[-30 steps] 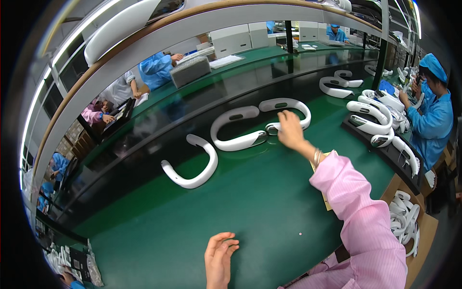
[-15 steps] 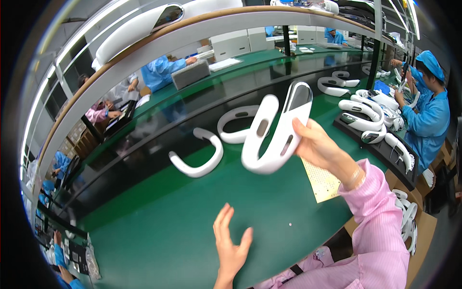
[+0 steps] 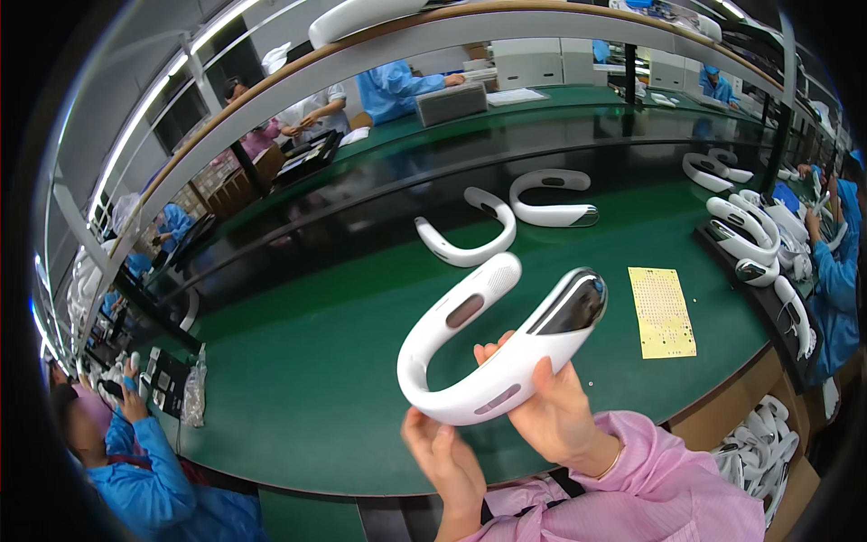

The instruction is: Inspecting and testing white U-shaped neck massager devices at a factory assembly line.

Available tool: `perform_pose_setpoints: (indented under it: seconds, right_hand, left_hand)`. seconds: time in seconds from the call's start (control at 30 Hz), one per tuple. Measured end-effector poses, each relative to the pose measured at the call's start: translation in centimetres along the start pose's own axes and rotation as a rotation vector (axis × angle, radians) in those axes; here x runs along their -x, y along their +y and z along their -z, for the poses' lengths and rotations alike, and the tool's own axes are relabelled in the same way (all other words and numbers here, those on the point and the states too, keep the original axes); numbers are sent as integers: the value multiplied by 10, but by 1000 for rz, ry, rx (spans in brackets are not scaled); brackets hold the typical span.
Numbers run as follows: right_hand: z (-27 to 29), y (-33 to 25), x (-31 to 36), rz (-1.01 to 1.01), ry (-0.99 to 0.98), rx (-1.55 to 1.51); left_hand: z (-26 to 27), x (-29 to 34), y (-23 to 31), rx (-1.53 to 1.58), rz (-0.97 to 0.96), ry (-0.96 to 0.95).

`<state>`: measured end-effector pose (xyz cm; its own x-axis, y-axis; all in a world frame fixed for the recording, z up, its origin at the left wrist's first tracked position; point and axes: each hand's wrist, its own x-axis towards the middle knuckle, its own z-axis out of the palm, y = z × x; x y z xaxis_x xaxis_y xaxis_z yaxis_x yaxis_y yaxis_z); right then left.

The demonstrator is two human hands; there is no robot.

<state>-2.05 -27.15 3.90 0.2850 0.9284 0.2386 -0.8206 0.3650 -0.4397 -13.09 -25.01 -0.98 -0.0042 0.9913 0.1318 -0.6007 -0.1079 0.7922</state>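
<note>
A white U-shaped neckband device (image 3: 433, 361) is held up over the near part of the green table. It has oval dark windows and a glossy silver cap on one end. My right hand (image 3: 562, 415) grips its lower arm, thumb in front and fingertips showing through the gap behind. At the underside of its curve is my left hand (image 3: 449, 465), fingertips and thumb pressed to the edge. Beyond lie two similar pieces on the table: a plain white neckband (image 3: 470, 255) and another neckband with a silver tip (image 3: 551, 215).
A yellow perforated sheet (image 3: 664, 316) lies on the green table (image 3: 298, 388) to the right. Further right, a black tray (image 3: 742, 271) holds several neckbands beside a blue-clad co-worker (image 3: 835, 271). Below it stands a cardboard box (image 3: 799, 506) of white parts. Another person (image 3: 149, 461) works at the left.
The device has come nearer and lower, tilting so its silver cap points up and right. My left hand has moved from free air to its curve. The whole view has swung left.
</note>
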Motion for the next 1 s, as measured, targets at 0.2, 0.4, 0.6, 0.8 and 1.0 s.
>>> perform_pose_setpoints:
  seconds: [0.2, 0.4, 0.6, 0.8, 1.0]
  right_hand:
    - [18, 16, 24, 137, -395, 941]
    - [68, -52, 28, 137, -240, 1270]
    - [84, -63, 7, 37, -157, 1113]
    - [89, -53, 23, -304, 164, 454]
    - [80, -53, 28, -344, 202, 504]
  left_hand:
    - [-12, -13, 19, 235, 6, -283]
    - [6, -47, 50, 388, 214, -373]
    - [4, -50, 23, 685, 482, -543]
    - [0, -42, 19, 384, 543, -529]
    - [19, -44, 3, 681, 565, -586]
